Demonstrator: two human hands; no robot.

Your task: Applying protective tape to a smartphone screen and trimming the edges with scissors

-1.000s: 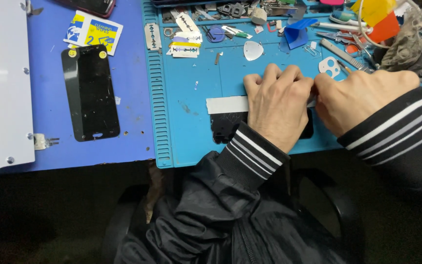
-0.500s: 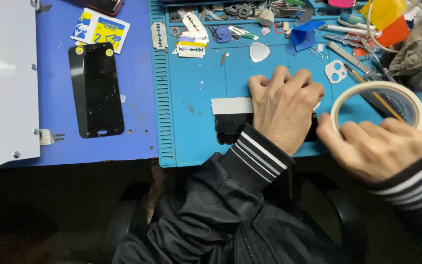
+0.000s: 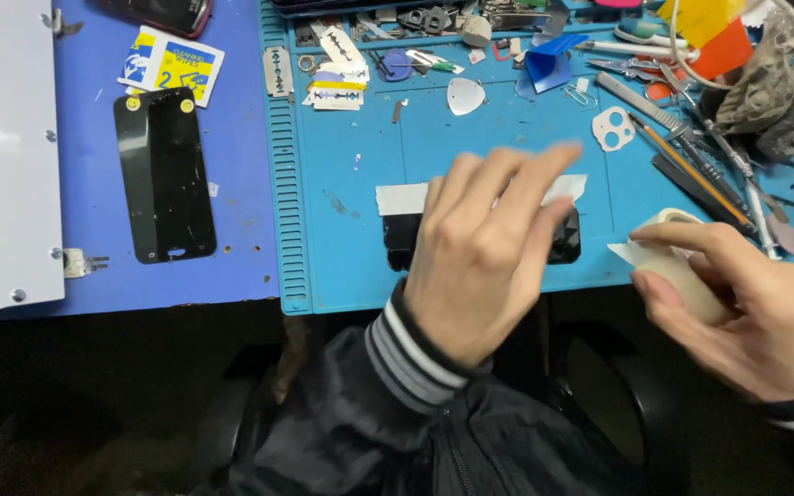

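On the blue counter mat, my left hand hovers spread over the taped phone; right hand grips the tape roll. I'd lay strips flat, edges aligned.

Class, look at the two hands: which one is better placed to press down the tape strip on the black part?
Probably the left hand: it hovers directly over the tape strip across the black part. The right hand is off to the side, holding the tape roll.

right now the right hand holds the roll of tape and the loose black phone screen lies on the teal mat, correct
Not quite. The head view shows the black phone screen on the blue surface left of the teal mat. The right hand does hold the roll of tape.
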